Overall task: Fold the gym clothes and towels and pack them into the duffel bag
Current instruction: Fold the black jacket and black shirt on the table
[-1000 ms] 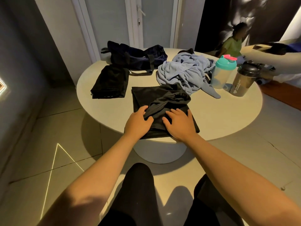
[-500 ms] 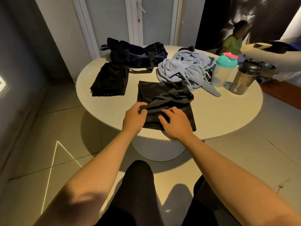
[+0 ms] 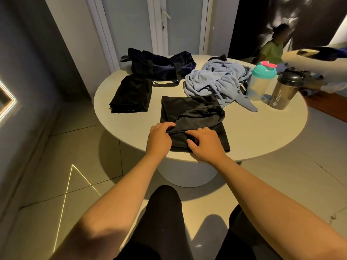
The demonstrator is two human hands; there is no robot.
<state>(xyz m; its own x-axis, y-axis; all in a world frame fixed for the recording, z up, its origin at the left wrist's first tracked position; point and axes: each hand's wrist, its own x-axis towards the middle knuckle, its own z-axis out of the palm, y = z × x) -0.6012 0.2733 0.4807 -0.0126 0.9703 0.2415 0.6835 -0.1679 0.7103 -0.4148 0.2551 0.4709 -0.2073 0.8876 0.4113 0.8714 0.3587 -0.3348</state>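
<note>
L hand [image 3: 159,138] + R hand [image 3: 205,145] both pinch black garment's [image 3: 195,114] near fold, far half bunched, so pulling now prob skews fold or drags it off table [image 3: 262,132] edge.

The room was dim; warm light fell from above onto the round table [image 3: 262,132]. The table threw a soft shadow [image 3: 110,145] on the floor [image 3: 56,166] at its near-left side. The black garment [image 3: 187,109] on the table showed little detail. Door frames [image 3: 155,25] behind the table bent from wide-angle distortion.
</note>
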